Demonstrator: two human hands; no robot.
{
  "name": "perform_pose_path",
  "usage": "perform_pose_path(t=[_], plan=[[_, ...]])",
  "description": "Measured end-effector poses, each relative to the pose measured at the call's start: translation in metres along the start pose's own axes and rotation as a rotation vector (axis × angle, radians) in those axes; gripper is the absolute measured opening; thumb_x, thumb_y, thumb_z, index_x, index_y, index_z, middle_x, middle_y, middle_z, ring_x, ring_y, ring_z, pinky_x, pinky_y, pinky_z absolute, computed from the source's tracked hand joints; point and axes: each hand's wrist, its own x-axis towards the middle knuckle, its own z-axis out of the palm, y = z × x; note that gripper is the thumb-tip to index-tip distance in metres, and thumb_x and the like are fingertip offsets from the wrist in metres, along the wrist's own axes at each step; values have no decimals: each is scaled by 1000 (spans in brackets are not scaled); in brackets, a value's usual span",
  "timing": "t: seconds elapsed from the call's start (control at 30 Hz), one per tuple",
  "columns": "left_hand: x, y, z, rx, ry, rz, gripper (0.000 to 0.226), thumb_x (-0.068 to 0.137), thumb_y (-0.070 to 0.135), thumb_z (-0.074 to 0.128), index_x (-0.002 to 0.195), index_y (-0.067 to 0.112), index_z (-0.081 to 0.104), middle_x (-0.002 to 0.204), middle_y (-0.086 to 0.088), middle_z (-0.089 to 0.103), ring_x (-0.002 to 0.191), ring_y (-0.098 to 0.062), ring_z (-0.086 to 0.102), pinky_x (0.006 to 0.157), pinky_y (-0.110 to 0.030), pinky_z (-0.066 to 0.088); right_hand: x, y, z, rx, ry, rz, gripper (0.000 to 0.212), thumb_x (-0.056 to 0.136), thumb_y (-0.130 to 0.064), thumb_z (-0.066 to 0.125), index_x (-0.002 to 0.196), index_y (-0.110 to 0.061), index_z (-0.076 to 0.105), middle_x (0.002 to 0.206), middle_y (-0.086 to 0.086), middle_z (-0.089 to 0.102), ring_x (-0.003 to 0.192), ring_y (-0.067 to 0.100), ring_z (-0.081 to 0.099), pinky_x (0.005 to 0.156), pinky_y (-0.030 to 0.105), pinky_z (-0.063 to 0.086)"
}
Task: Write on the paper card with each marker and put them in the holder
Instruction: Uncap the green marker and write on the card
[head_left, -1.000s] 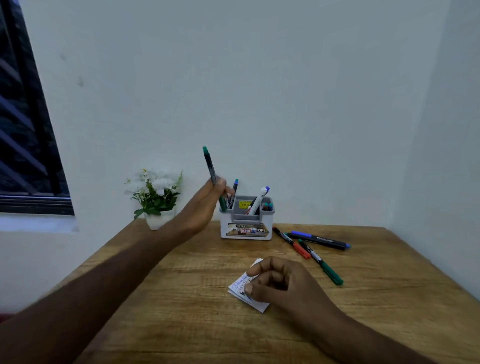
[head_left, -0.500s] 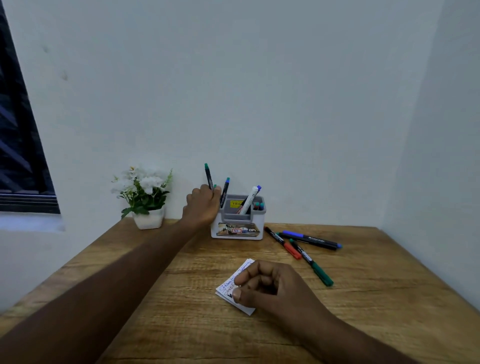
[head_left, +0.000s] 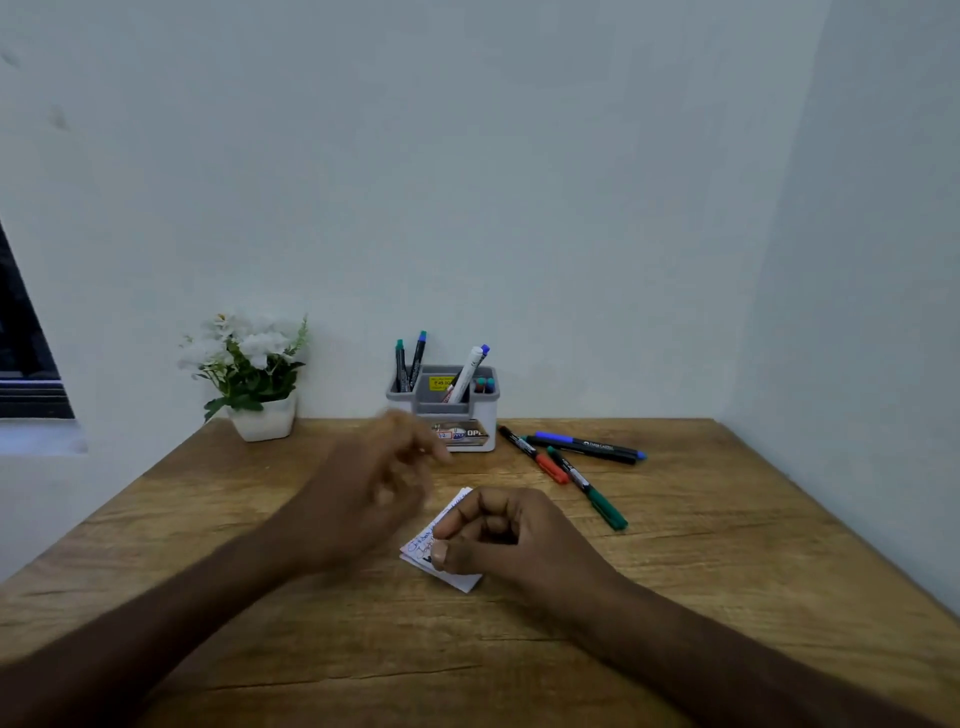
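Wood-grain tabletop (head_left: 727, 597) carries all items. Paper card (head_left: 441, 540), white with handwriting, lies near the centre, partly covered by the right hand (head_left: 498, 535). That hand rests on the card with fingers curled into a loose fist; whether the thumb pinches the card cannot be told. Left hand (head_left: 374, 483) hovers above the tabletop just left of the card, blurred, fingers loosely bent, holding nothing visible.

Holder (head_left: 452, 410), grey and white, stands at the far edge against the wall. Its left compartment holds a green-capped marker (head_left: 400, 364) and a blue-capped marker (head_left: 417, 358), both upright. Its centre compartment holds a white marker (head_left: 467, 371), tilted right. Short caps show in its right compartment.

Three markers lie on the tabletop right of the holder: a blue marker (head_left: 587, 446), a red marker (head_left: 535, 455) and a green marker (head_left: 592, 491), close together.

Potted white flowers (head_left: 254, 374) stand left of the holder.
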Motion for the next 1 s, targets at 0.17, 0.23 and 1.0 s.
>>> perform_pose_path(t=[0.17,0.23,1.0], plan=[[-22,21,26,-73,-189,-37,31,93,22,76,115,37,61,112,27,62,101,0,66,75,-15,55,5,-11,-23,-207,156,-164,9,85,-30,84,89,-23,80,87,-3,83,83,13,78,81,32,64],[-25,20,30,-123,-158,-73,32,92,16,76,116,34,63,112,30,61,97,0,68,72,-13,54,8,-14,-47,-595,373,-223,5,88,-31,80,88,-29,75,82,-7,78,77,8,72,71,26,57],[-28,28,27,-3,-203,-35,20,105,58,37,106,48,54,97,22,61,93,-3,61,72,-13,44,0,-8,-13,-52,144,-85,10,90,-36,83,96,-28,81,96,-3,85,91,14,82,82,32,67]])
